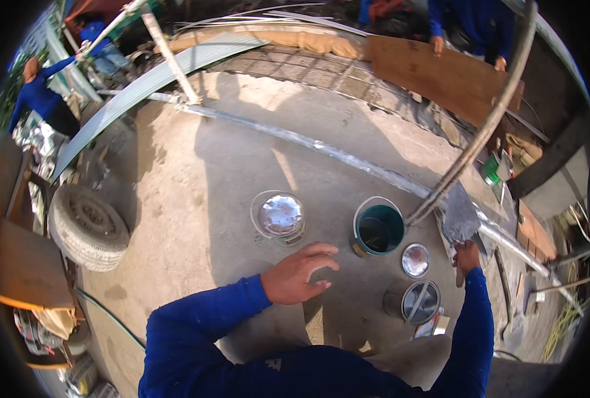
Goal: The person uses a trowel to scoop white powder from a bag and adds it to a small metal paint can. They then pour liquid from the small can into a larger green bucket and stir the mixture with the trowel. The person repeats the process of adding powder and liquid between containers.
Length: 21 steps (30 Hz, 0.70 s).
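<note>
My right hand [467,257] is closed around the handle of a pointed trowel [461,215], its grey blade facing away from me. Over the concrete floor, my left hand [300,273] is held out with fingers curved and apart, holding nothing. Beyond it stands a lidded metal pail [282,215] with a wire handle. A dark green bucket [378,229] stands between my hands, its handle up and some dark contents inside. Nearer me are a small round silver tin [415,260] and a grey metal can [413,302] with a flat strip across its top.
A long metal pipe [308,142] crosses the floor, meeting a leaning wooden pole [484,126] at right. A tyre [88,227] lies left. Far right, a person [471,30] holds a brown board [441,76]; other people work far left near a corrugated sheet [152,86].
</note>
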{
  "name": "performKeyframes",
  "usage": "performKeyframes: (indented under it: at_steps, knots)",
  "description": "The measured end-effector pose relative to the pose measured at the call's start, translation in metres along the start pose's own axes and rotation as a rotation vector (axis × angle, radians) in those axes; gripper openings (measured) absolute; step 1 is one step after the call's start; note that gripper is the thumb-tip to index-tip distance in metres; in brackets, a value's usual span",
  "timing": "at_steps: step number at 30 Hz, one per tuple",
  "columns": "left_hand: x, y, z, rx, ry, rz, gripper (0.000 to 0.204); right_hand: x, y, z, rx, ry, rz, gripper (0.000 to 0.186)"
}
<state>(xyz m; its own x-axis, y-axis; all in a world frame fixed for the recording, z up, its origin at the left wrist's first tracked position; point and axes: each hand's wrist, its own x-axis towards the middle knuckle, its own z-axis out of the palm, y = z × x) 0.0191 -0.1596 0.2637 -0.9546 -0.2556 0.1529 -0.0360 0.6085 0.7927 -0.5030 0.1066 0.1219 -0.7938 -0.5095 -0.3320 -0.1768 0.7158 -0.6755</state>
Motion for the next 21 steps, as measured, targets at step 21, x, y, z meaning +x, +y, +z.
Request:
performKeyframes:
  at_steps: [21]
  knots:
    - [-0.01, -0.023, -0.006, -0.121, -0.171, -0.072, 0.038, -0.046, 0.115, -0.046, -0.506, -0.435, -0.233, 0.028]
